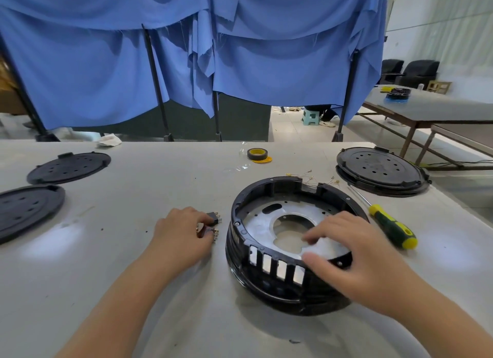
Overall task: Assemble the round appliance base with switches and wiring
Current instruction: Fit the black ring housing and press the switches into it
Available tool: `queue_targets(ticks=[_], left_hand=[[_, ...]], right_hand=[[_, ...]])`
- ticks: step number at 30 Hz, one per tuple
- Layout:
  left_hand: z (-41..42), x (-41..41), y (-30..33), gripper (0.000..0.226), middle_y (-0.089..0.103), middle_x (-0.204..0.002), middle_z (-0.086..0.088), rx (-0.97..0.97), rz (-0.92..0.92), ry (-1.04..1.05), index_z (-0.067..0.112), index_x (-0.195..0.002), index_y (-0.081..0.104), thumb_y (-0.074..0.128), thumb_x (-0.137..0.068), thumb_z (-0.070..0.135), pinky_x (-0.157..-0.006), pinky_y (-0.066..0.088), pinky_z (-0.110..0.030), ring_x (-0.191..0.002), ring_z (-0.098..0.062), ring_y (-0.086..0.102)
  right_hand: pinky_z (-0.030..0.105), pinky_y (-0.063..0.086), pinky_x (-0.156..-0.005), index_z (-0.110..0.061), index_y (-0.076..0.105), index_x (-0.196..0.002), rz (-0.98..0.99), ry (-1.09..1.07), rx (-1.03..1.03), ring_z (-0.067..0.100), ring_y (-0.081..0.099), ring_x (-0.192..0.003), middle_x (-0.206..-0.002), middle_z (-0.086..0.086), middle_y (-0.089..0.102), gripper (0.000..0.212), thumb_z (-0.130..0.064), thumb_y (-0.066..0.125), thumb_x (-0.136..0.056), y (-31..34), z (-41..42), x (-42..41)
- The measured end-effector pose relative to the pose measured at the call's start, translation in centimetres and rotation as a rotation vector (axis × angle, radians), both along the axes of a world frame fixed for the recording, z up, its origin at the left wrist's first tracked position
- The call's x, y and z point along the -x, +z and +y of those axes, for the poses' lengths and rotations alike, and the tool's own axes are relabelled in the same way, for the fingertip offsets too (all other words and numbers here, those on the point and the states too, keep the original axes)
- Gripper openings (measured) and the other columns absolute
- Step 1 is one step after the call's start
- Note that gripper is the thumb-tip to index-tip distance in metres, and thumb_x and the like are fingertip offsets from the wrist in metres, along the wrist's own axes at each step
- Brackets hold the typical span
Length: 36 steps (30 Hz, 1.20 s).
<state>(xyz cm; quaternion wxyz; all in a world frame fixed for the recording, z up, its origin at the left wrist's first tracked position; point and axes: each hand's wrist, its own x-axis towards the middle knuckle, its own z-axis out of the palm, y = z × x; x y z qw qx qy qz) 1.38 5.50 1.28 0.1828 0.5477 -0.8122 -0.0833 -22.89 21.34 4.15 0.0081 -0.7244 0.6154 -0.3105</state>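
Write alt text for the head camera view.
A person's right hand rests on the rim of a round black appliance base on a grey table, while the left hand pinches small switches beside it. A screwdriver lies right.

The round base [290,283] is glossy black, with a silver-grey metal plate [260,231] inside and 4 pale rectangular slots [277,267] in a row along its near wall. The switches [213,225] are black with brass-coloured pins. The screwdriver [392,228] has a dark green handle banded in bright yellow and a silver shaft. The tape roll [257,154] is black with a yellow core. The discs [69,167] are matt black, dotted with small round holes. The tabletop [160,291] is pale grey with a few dark specks. The curtain [240,51] is plain blue. The stool [310,117] is pale green.
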Motion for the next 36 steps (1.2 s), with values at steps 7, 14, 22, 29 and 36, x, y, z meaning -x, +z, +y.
queue_targets(ticks=[7, 14, 22, 29, 36], left_hand=[[0.0, 0.0, -1.0, 0.038, 0.049, -0.119, 0.008, 0.136, -0.239, 0.034, 0.030, -0.120, 0.061, 0.037, -0.096, 0.048, -0.093, 0.025, -0.034, -0.117, -0.018, 0.036], [0.0, 0.3, -0.7, 0.026, 0.059, -0.114, 0.010, 0.087, -0.081, 0.016, 0.031, -0.113, 0.055, 0.057, -0.088, 0.038, -0.088, 0.027, -0.033, -0.114, -0.018, 0.043], [1.2, 0.5, 0.7, 0.014, 0.063, -0.074, 0.015, 0.035, 0.199, -0.093, 0.028, -0.088, 0.065, 0.068, -0.076, 0.021, -0.064, 0.039, -0.023, -0.072, -0.011, 0.057], [4.7, 0.8, 5.3, 0.012, 0.066, -0.067, 0.002, -0.080, 0.780, -0.314, 0.027, -0.077, 0.068, 0.073, -0.070, 0.018, -0.049, 0.046, -0.016, -0.051, -0.010, 0.060], [9.0, 2.7, 5.0, 0.021, 0.067, -0.070, -0.002, -0.294, 0.594, -0.687, 0.028, -0.083, 0.063, 0.076, -0.072, 0.017, -0.054, 0.054, -0.028, -0.055, -0.014, 0.064]], right_hand=[[0.025, 0.041, -0.079, -0.033, 0.066, -0.074, 0.023, 0.006, -0.026, 0.004, 0.056, -0.080, -0.071, -0.020, 0.061, 0.038, -0.068, 0.052, -0.074, 0.0, 0.1, 0.0], [0.028, 0.042, -0.081, -0.032, 0.067, -0.076, 0.017, 0.002, -0.013, 0.003, 0.057, -0.081, -0.072, -0.021, 0.061, 0.039, -0.067, 0.050, -0.076, -0.1, 0.0, -0.2], [0.027, 0.045, -0.079, -0.031, 0.068, -0.077, -0.006, 0.042, 0.022, 0.002, 0.057, -0.081, -0.073, -0.021, 0.061, 0.036, -0.063, 0.054, -0.079, -0.2, 0.1, -0.2], [0.025, 0.044, -0.076, -0.031, 0.067, -0.075, -0.009, 0.012, 0.008, 0.002, 0.057, -0.080, -0.072, -0.021, 0.061, 0.037, -0.065, 0.051, -0.078, -0.2, 0.0, -0.2], [0.031, 0.046, -0.073, -0.030, 0.069, -0.074, -0.025, 0.044, -0.011, 0.003, 0.058, -0.078, -0.070, -0.021, 0.063, 0.033, -0.056, 0.049, -0.081, 0.0, -0.1, -0.3]])
